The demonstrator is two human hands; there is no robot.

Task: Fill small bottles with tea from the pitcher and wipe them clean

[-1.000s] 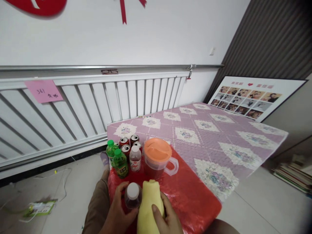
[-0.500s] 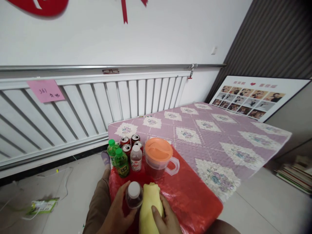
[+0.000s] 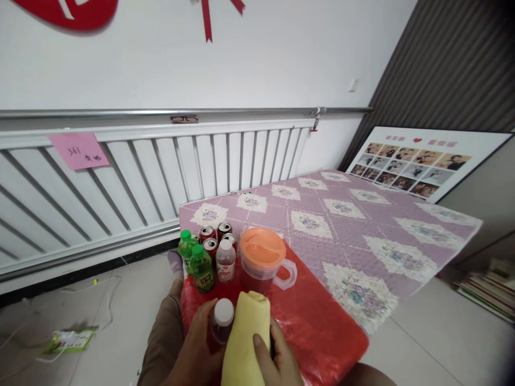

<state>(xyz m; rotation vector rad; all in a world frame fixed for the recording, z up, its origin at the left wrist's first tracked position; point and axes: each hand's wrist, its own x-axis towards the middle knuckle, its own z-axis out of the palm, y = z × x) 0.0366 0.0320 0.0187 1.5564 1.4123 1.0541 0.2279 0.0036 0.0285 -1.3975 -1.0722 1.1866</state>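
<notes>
My left hand point(image 3: 198, 343) is wrapped round a clear bottle with a white cap point(image 3: 223, 317), held upright over the red plastic cover point(image 3: 317, 321). In my right hand point(image 3: 277, 356) is a folded yellow cloth point(image 3: 250, 335), its upper end close beside the bottle. Beyond my hands stand two green bottles point(image 3: 202, 269), a white-capped bottle with a pale label point(image 3: 226, 261), several opened cans point(image 3: 207, 233), and a clear pitcher point(image 3: 254, 276) with an orange lid point(image 3: 263, 246).
A purple floral cover point(image 3: 306, 198) spreads behind the items. A white radiator point(image 3: 225, 155) lines the wall. A photo board point(image 3: 410, 161) leans at the right. Cables and a power strip point(image 3: 72, 340) lie on the floor at left.
The yellow cloth has risen slightly in my right hand, and its top now overlaps the bottle's side. My left hand still holds the bottle. The view has shifted a little.
</notes>
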